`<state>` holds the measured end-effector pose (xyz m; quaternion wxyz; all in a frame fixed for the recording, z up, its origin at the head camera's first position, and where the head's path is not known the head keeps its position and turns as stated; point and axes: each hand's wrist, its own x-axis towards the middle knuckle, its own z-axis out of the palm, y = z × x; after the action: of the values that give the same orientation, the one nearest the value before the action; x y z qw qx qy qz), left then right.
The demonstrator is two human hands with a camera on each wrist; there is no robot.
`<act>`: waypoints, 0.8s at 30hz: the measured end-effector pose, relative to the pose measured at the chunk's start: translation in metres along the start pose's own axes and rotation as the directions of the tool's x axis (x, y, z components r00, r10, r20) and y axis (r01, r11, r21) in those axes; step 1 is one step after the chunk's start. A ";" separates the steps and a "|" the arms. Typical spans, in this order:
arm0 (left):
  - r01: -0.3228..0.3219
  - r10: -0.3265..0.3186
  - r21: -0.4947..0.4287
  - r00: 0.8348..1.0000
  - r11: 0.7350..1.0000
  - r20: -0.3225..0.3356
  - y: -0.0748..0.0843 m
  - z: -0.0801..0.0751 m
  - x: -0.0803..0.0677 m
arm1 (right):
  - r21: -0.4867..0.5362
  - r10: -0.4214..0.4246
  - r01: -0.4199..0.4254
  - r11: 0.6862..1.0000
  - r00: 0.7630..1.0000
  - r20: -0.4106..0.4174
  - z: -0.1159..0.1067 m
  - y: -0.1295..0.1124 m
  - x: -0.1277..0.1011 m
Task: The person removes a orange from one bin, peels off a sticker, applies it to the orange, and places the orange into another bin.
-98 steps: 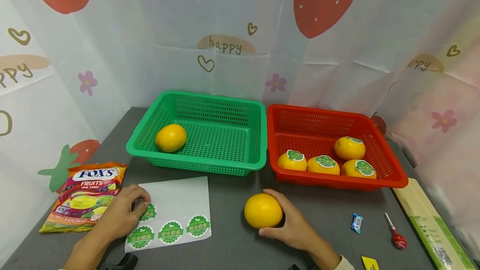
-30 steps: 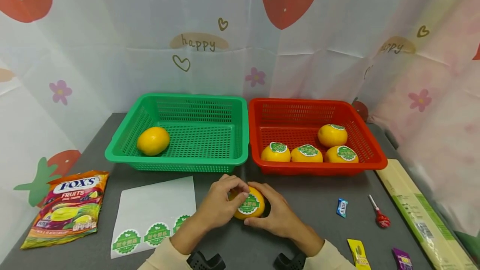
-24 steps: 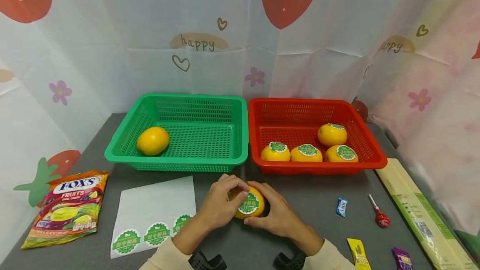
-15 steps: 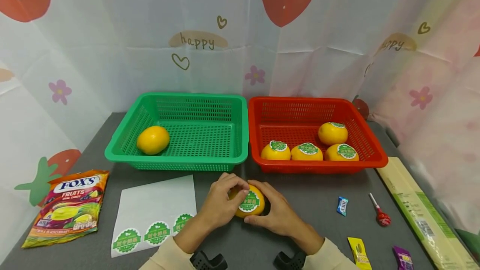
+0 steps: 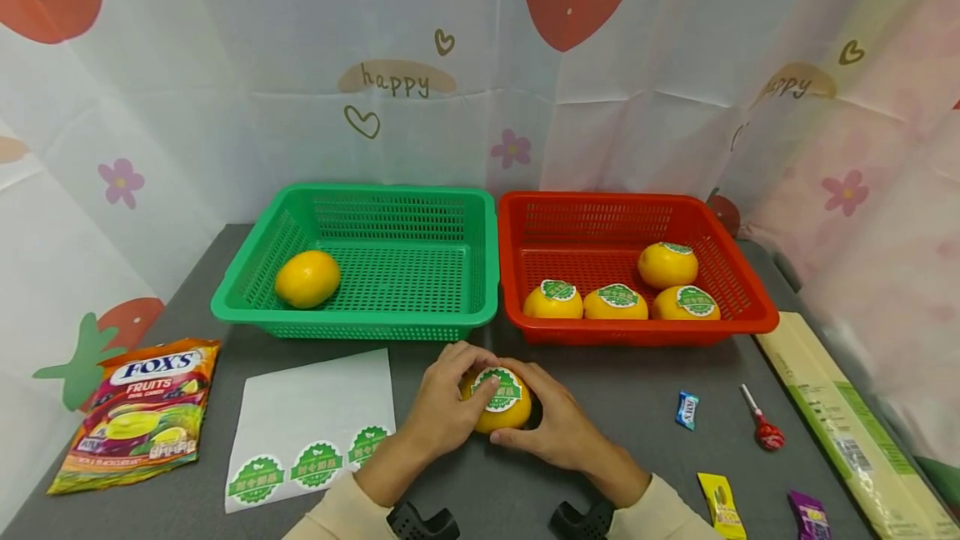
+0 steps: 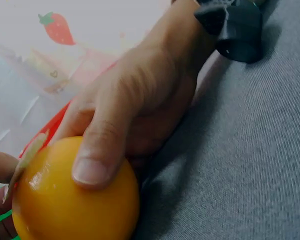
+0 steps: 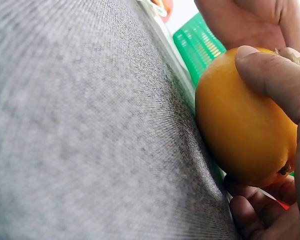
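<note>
A yellow-orange fruit (image 5: 504, 412) sits on the grey table (image 5: 615, 407) in front of the baskets, with a round green sticker (image 5: 501, 387) on its top. My left hand (image 5: 442, 407) grips the fruit from the left, fingers curled over it. My right hand (image 5: 551, 422) grips it from the right, thumb on its near side. The left wrist view shows the right hand's thumb (image 6: 95, 160) pressed on the fruit (image 6: 70, 200). In the right wrist view the fruit (image 7: 242, 120) fills the right side, held off the grey cloth.
A green basket (image 5: 360, 319) holds one plain fruit (image 5: 307, 278). A red basket (image 5: 637, 332) holds several stickered fruits. A white sheet (image 5: 311, 407) with three green stickers lies left of my hands. A candy bag (image 5: 138, 411), loose candies, a lollipop (image 5: 763, 426) and a long box (image 5: 840, 419) lie around.
3.3 s ago the left hand was at the sticker sheet and the fruit was bare. The sticker is now on the fruit, and it has turned from facing me to the top.
</note>
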<state>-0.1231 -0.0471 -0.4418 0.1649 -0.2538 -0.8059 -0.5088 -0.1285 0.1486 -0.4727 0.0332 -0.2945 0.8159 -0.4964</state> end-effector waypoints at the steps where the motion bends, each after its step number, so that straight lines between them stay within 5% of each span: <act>1: -0.002 0.002 0.002 1.000 1.000 -0.003 -0.001 0.001 -0.001 | -0.001 0.001 -0.001 1.000 1.000 0.001 0.000 0.000 0.000; 9: -0.033 0.033 -0.032 0.999 0.999 0.001 -0.004 0.002 -0.004 | 0.004 0.021 -0.021 1.000 1.000 0.005 0.001 0.001 -0.002; 14: -0.057 0.060 -0.046 0.995 0.997 0.081 -0.009 0.004 -0.007 | 0.006 0.001 -0.001 1.000 1.000 0.006 0.001 0.001 -0.002; 21: -0.023 0.034 -0.097 0.992 0.995 0.119 -0.020 0.006 -0.011 | -0.004 -0.045 0.045 0.999 0.999 -0.005 -0.001 0.003 0.000; 24: -0.032 0.042 -0.085 0.993 0.996 0.114 -0.022 0.007 -0.011 | 0.075 -0.110 0.112 0.991 0.994 -0.025 -0.003 0.002 0.000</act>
<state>-0.1269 -0.0516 -0.4671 0.1164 -0.3045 -0.7874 -0.5232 -0.1300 0.1515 -0.4730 0.0082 -0.3328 0.7790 -0.5313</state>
